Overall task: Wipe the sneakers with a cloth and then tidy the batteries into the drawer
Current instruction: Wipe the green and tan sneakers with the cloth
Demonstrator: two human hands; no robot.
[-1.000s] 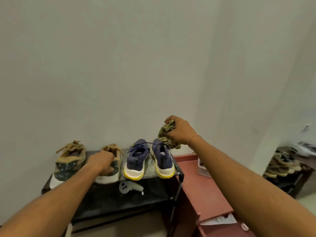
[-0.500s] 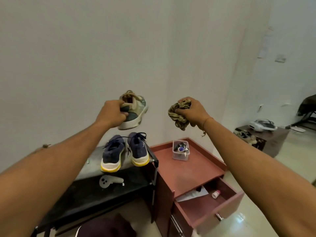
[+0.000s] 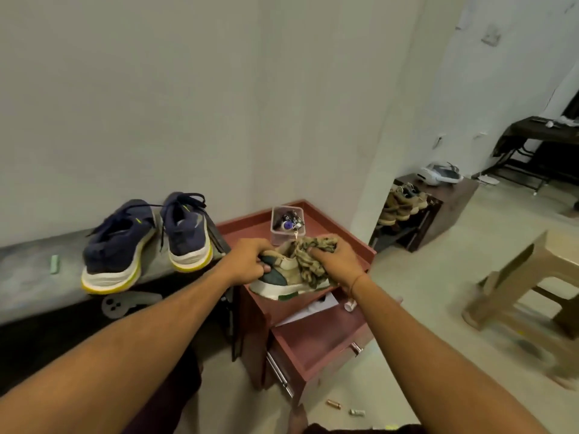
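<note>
Wiping is the step going on now, and I think the whole job is only at its start. The left hand [image 3: 247, 261] grips the heel end of a tan and green sneaker with a white sole [image 3: 283, 277], with its fingers curled round it. The right hand [image 3: 336, 261] squeezes a scrunched-up brown and green patterned cloth [image 3: 313, 255] and presses it on top of that shoe, near the laces. The two hands are close together with the shoe between them. They hold it up in the air over the red-brown wooden cabinet [image 3: 247, 228].

Two dark blue sneakers with white and yellow soles [image 3: 119, 245] sit side by side on the grey bench top [image 3: 28, 277] to the left. No hand touches them. I cannot tell if they are clean. They may need wiping too.

The battery part looks not begun. The open top drawer [image 3: 316, 333] of the cabinet has a white paper [image 3: 307, 308] in it, and I can make out no batteries there. A small clear plastic box [image 3: 286, 223] stands at the back of the cabinet top. The bits inside it are too small to name. Two small batteries [image 3: 333, 404] lie on the floor near the front of the cabinet, waiting to be picked up.
</note>
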